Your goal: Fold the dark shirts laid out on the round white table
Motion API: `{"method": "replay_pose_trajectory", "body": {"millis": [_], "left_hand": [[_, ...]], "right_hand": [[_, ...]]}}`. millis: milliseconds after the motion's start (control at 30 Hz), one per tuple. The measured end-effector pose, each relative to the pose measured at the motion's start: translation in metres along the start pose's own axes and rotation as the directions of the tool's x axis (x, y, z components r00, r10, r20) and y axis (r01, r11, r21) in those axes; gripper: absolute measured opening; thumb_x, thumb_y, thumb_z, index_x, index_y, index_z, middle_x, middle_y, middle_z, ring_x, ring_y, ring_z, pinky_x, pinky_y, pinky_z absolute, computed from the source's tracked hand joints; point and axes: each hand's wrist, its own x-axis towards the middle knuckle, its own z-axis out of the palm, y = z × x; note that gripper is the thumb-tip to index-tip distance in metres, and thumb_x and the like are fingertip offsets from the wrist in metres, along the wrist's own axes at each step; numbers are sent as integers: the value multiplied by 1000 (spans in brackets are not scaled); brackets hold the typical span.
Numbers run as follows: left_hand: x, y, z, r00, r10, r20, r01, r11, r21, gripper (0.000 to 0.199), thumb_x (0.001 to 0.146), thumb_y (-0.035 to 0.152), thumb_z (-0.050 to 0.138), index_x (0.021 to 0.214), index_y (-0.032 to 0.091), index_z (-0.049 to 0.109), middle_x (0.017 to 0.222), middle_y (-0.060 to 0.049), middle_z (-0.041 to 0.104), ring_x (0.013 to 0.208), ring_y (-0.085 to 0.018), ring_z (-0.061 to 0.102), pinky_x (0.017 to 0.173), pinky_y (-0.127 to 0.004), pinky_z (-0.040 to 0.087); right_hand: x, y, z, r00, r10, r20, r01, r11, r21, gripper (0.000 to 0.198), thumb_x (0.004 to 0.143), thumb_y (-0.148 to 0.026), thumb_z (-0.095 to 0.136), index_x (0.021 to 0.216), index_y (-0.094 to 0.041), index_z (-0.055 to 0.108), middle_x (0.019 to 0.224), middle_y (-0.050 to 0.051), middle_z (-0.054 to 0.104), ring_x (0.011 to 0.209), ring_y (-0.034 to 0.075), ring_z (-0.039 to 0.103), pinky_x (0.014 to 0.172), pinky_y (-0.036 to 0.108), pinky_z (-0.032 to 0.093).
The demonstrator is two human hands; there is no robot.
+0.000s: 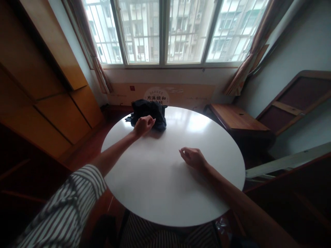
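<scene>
Noting a black cloth bundle (149,108) at the far side of a white round-edged table (152,175), a little left of the middle, slumped and lumpy; its long axis is hard to fix, perhaps slightly wider side to side, with a dark flap or strap end jutting out leftward; left hand (143,126) clearly the nearer, arm stretched out from a striped sleeve (86,187), the hand overlapping the bundle's near face in this view; its fingers are curled in, but whether they pinch cloth, touch it or merely stand before it, I cannot tell; right hand (193,157) well apart, above the right half of the tabletop and closer to the wearer, bundle lying ahead of it and to its left; fingers bent loosely inward, nothing seen in them, though whether thumb and fingertips meet is too blurred to say; the key relation: bundle directly at the left hand, right hand separated from it by a stretch of tabletop; beyond the table, a printed panel (191,92) below the window (144,34); off right, a wooden side table (238,117).
</scene>
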Motion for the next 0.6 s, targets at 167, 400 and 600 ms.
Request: {"method": "replay_pose_trajectory", "body": {"millis": [167,400,600], "left_hand": [[71,-18,9,983,-168,76,174,982,-73,32,76,26,78,106,17,71,58,2,63,56,-16,60,66,-27,49],[112,21,-6,979,-34,-203,-38,939,-341,32,103,30,41,106,14,69,78,-6,73,68,-15,70,70,-25,54],[40,163,-27,851,470,-235,-513,641,-571,32,104,30,44,119,12,66,93,-9,75,85,-15,71,83,-28,55]], "right_hand": [[-1,2,1,999,6,51,-6,1000,12,25,92,-29,53,74,-19,67,48,-3,53,41,9,43,50,22,35],[6,0,-2,993,117,-7,-115,982,149,19,92,-34,56,89,-19,68,60,-1,59,48,12,51,52,25,43],[8,1,-1,924,342,-172,-248,877,411,96,69,-50,81,150,-30,33,110,9,65,77,23,67,59,39,60]]}}
